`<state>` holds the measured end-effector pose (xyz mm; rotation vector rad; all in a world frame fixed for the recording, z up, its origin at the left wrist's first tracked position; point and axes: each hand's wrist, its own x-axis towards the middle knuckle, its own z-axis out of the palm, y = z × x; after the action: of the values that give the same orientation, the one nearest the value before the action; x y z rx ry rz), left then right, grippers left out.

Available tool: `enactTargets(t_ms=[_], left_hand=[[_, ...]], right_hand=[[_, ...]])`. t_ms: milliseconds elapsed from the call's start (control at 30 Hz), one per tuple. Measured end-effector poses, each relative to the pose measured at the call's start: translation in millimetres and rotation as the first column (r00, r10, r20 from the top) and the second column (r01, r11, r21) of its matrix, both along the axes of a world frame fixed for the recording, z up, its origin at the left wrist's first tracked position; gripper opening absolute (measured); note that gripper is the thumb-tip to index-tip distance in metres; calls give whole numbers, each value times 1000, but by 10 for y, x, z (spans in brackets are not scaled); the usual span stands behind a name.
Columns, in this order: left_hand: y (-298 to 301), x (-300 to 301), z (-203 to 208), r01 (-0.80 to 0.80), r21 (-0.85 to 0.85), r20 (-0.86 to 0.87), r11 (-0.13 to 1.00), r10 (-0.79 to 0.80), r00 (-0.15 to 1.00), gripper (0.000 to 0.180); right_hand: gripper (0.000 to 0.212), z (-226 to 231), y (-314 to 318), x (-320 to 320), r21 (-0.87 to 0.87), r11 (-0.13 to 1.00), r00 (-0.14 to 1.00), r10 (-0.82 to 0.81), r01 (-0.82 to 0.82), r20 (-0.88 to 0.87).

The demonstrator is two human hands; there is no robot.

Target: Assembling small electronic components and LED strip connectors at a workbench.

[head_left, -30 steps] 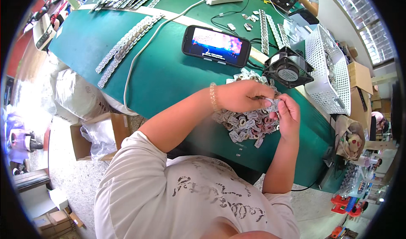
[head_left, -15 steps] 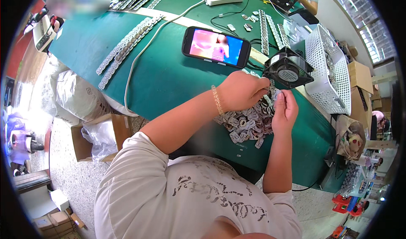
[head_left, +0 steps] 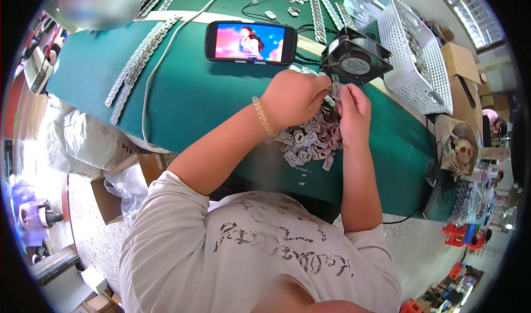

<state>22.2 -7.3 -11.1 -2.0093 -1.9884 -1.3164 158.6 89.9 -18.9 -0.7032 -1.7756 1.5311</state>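
Drew left hand (head_left: 295, 98) and right hand (head_left: 354, 112) closer together at a small silvery piece (head_left: 336, 90), inward from the surface's (head_left: 188, 108) near edge; lost the co-worker's arm from view.

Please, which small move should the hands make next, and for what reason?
Probably draw the left hand and the right hand slightly toward the body, with the small silvery piece pinched in the right one. They come together above the pile of pieces, close to the black fan, so this might give more room.
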Motion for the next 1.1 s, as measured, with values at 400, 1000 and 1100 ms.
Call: enactTargets(t_ms=[400,1000,1100], left_hand=[[46,7,21,-111,29,44,993,109,993,10],[37,112,-1,-90,-4,-69,996,90,994,9],[30,127,0,-120,-43,-93,992,115,989,8]], right_hand=[[19,-27,-114,3,23,997,997,74,-75,33],[22,-52,42,24,7,1000,998,3,-2,-60],[22,1,-4,10,-11,1000,998,-18,17,-52]])
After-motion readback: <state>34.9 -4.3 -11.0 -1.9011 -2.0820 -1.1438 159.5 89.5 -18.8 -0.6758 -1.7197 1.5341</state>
